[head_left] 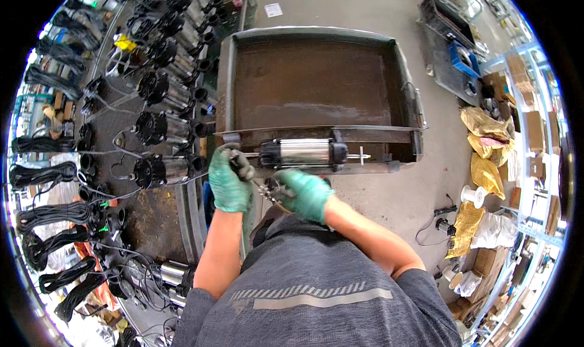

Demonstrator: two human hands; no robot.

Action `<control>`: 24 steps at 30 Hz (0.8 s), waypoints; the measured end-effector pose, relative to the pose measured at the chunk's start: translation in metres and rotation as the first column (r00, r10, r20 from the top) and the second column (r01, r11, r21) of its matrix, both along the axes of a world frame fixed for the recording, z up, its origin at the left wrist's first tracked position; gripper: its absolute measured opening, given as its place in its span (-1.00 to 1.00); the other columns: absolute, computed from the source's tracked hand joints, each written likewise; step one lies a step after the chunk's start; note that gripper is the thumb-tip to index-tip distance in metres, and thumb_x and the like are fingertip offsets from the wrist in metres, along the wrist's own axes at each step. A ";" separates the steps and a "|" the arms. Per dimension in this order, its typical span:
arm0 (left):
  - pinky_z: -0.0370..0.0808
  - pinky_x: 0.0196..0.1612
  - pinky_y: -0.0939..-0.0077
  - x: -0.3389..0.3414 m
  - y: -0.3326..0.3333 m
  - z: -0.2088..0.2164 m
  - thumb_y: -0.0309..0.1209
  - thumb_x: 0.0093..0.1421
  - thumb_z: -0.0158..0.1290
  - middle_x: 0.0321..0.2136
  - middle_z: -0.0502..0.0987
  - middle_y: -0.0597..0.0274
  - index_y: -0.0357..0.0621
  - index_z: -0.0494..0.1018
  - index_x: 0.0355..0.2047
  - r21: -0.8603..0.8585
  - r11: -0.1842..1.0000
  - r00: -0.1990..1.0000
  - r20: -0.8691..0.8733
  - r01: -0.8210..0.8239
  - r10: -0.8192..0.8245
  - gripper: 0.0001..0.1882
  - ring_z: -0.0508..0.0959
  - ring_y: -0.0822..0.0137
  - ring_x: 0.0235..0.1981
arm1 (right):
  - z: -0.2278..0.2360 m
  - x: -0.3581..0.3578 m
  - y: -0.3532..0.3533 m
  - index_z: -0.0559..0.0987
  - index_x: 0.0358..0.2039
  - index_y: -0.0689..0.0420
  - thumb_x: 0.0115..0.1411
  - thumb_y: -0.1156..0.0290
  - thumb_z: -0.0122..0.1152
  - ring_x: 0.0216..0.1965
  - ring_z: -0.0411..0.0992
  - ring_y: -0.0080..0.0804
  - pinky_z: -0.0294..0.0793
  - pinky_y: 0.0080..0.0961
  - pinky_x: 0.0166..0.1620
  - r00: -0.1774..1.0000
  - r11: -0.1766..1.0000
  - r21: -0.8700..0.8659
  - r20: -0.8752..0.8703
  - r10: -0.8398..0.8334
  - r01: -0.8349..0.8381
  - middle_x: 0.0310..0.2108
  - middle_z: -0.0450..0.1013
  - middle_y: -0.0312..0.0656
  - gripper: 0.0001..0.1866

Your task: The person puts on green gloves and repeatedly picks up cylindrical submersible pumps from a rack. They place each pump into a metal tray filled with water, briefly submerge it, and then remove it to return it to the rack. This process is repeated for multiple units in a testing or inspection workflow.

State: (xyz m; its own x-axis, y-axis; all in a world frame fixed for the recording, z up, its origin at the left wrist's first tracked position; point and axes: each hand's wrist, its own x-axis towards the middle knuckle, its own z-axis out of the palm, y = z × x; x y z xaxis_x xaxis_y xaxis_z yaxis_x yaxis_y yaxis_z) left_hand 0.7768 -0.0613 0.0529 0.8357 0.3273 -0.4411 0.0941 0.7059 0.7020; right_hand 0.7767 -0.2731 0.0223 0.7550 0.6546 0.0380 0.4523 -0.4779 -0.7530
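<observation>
A silver motor-like cylinder with black ends (pixel 304 153) lies crosswise on the front rail of a rusty metal tank (pixel 227 85). A thin shaft sticks out of its left end, and a cross-shaped metal rod (pixel 360 156) out of its right. My left hand (pixel 231 180), in a green glove with dark fingers, is closed near the left shaft; what its fingers hold is hidden. Just below the cylinder, my gloved right hand (pixel 302 195) is closed around part of a small, shiny metal piece (pixel 267 192). That piece is blurred, and its kind is unclear.
To the left, several similar black-and-silver units (pixel 159 128) lie in rows, with coiled black cables (pixel 52 214) beyond them. On the right floor are yellow sacks (pixel 486 173), a white spool (pixel 473 195) and a small black device (pixel 445 226). Shelving with boxes (pixel 535 131) lines the far right.
</observation>
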 end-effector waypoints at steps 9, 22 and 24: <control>0.13 -0.71 0.59 0.002 0.137 -0.106 -0.16 0.43 0.05 -0.60 0.48 0.40 0.04 0.51 -0.36 0.032 0.984 0.858 -0.494 0.176 -0.137 -0.75 0.30 0.53 -0.73 | 0.003 0.089 -0.054 0.63 -0.18 0.17 0.21 0.36 0.34 -0.32 0.59 -0.01 0.59 -0.20 -0.24 0.941 0.931 -0.146 0.107 -0.322 0.335 -0.31 0.59 -0.01 -0.79; 0.16 -0.72 0.59 0.036 0.139 -0.114 -0.12 0.40 0.13 -0.56 0.51 0.29 0.01 0.46 -0.30 0.009 0.886 0.707 -0.607 0.464 -0.364 -0.75 0.30 0.53 -0.73 | -0.006 0.102 -0.045 0.62 -0.27 0.14 0.21 0.41 0.27 -0.28 0.56 0.07 0.56 -0.17 -0.24 0.941 0.915 -0.222 0.067 -0.332 0.338 -0.32 0.57 -0.03 -0.89; 0.15 -0.72 0.59 0.037 0.142 -0.115 -0.13 0.40 0.12 -0.55 0.53 0.28 -0.01 0.46 -0.27 -0.011 0.879 0.699 -0.601 0.476 -0.387 -0.75 0.29 0.53 -0.74 | -0.007 0.102 -0.044 0.63 -0.28 0.14 0.21 0.41 0.26 -0.29 0.56 0.07 0.56 -0.16 -0.24 0.940 0.911 -0.232 0.075 -0.333 0.341 -0.32 0.57 -0.03 -0.89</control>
State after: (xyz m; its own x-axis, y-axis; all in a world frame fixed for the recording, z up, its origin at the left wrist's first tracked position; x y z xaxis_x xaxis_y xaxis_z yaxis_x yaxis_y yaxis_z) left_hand 0.8139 0.0804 -0.0620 0.5051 0.0875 -0.8586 0.7763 0.3886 0.4963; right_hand 0.8788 -0.3170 0.0158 0.9333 0.3543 -0.0578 0.2557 -0.7692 -0.5856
